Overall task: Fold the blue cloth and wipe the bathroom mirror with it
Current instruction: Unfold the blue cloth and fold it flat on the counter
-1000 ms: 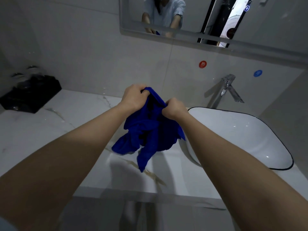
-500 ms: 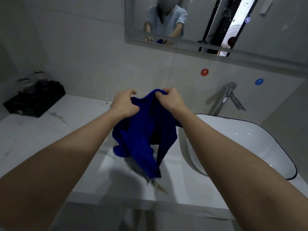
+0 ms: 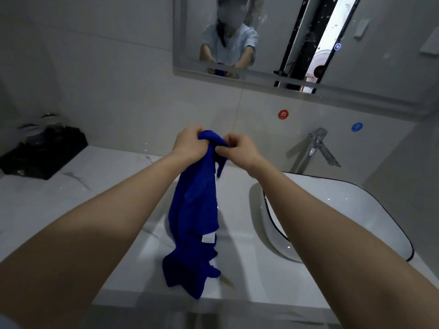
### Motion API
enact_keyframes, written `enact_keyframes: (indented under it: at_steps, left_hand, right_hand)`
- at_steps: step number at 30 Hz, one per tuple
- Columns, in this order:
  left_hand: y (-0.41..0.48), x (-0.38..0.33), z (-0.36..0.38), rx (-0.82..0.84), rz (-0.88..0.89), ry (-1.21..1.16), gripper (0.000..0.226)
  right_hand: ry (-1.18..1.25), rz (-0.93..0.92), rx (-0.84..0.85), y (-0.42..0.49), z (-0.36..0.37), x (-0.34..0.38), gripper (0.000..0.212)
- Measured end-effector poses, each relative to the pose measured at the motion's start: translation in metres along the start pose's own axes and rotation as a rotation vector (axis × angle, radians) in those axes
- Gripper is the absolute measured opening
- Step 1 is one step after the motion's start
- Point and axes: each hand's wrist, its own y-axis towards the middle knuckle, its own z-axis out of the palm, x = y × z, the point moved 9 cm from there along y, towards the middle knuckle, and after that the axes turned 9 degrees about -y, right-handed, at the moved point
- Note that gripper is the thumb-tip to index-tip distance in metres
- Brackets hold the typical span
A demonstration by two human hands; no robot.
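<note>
The blue cloth (image 3: 197,205) hangs lengthwise below the left hand (image 3: 188,144) and right hand (image 3: 240,149), both sets of fingers pinching its bunched top edge above the bench (image 3: 71,198).

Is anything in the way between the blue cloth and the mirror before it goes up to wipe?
Nothing visible. The left hand and right hand hold the blue cloth over the counter; only bare wall lies between it and the mirror above. The faucet stands off to the right.
</note>
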Motion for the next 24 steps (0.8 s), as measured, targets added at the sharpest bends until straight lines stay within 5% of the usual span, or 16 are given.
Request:
enact_keyframes:
  at_steps: [6,10,15,18,24]
  left_hand:
    - [0.004,0.002,-0.006,0.006,-0.048,-0.010,0.018]
    - [-0.004,-0.001,0.010,0.224,-0.039,0.153,0.017]
    - [-0.006,-0.011,0.008,0.115,0.065,0.046,0.029]
    - [-0.003,-0.013,-0.006,-0.021,0.101,-0.042,0.013]
    - [0.001,-0.031,0.001,0.096,0.112,-0.156,0.029]
  right_hand:
    - [0.213,0.148,-0.092,0.003,-0.007,-0.002,0.021]
    - [0.222,0.041,-0.234,0.014,-0.016,0.029,0.028]
    - [0.298,0.058,-0.143,0.016,-0.004,0.033,0.019]
    - [0.329,0.049,-0.046,0.013,-0.002,0.027,0.021]
    - [0.466,0.041,0.193,0.003,0.020,0.000,0.018]
